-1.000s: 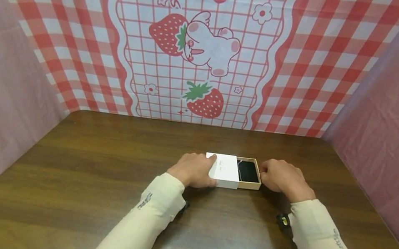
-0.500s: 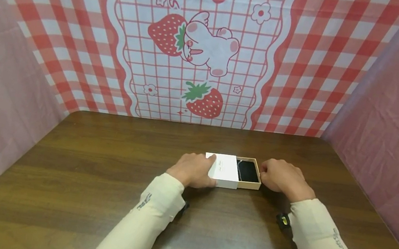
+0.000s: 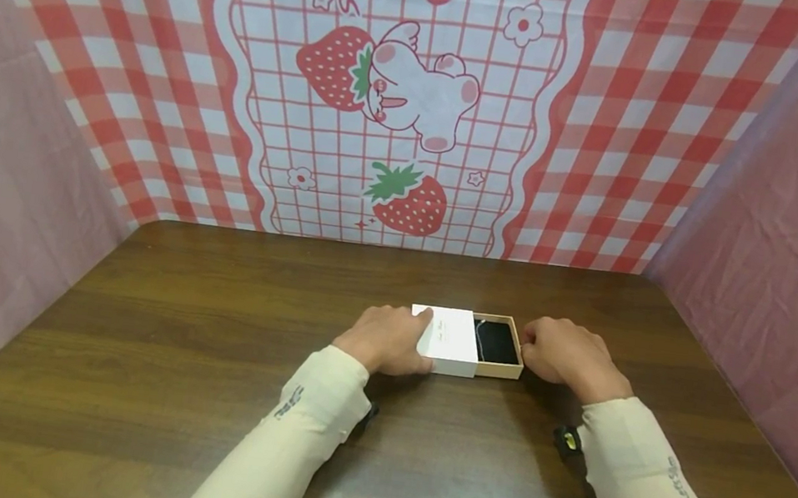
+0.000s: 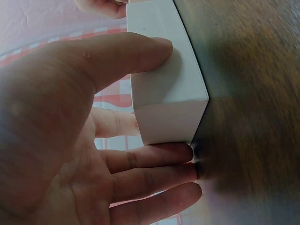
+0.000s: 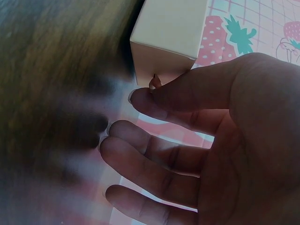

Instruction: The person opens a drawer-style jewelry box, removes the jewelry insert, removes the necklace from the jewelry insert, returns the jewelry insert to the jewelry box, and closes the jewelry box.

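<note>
Checked cloth [image 3: 180, 128] with a strawberry print backs our scene, behind a brown table [image 3: 133, 315]. At the grip, we find the right hand [image 3: 562, 355] pinching a small tab [image 5: 155, 82] between thumb and forefinger at the end of the tray [image 3: 499, 372]; its remaining fingers are loosely bent, apart from the tray. Opposite, the left hand [image 3: 387, 340] grips the white cover [image 3: 452, 342], thumb on the near long side, one fingertip near the far edge; in the left wrist view the other fingers extend past the cover's end, the middle one apparently touching it.

Cover and tray lie flat on the table between the hands, right of its middle, the tray partly out. Inside rests a black pad [image 3: 498, 344] with a thin pale cord [image 3: 481, 340] along its left side; the covered portion is hidden from us.

We judge the cover and tray to be light, stiff card, smooth enough to slip and liable to dent if squeezed. The cover is best held lightly by its long sides, the tab near its root.

Farther out, we note pale sleeves [image 3: 293, 420] and pink cloth [image 3: 787, 233] flanking the table.
</note>
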Tool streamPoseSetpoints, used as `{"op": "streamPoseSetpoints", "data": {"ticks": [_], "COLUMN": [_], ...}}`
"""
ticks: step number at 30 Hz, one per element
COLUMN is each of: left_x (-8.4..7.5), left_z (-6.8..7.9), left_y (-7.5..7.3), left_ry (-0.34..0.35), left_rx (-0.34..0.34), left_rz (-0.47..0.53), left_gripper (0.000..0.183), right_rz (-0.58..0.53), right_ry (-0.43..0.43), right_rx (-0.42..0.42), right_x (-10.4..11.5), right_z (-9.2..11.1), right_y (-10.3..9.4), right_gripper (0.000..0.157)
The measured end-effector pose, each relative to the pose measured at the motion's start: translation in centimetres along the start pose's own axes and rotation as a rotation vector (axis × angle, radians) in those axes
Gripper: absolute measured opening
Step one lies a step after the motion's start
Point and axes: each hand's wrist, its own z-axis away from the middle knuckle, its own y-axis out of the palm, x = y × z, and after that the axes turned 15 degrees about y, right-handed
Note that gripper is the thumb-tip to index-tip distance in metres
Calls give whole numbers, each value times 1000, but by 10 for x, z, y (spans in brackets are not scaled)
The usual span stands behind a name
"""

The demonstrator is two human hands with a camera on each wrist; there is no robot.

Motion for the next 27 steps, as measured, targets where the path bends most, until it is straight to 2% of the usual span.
{"op": "streamPoseSetpoints", "data": {"ticks": [10,27], "left_x": [0,1], "left_z": [-1,-1], "left_y": [0,1], "left_ry": [-6,-2], "left_rx": [4,0], "left_rz": [10,20], "left_gripper": [82,83], "right_rz": [-5,-8], "right_ry": [-20,-5], "right_rx": [-8,-12], "right_x": [-2,-5], "right_z": [0,-2], "right_y": [-1,0], "right_gripper": [16,17]}}
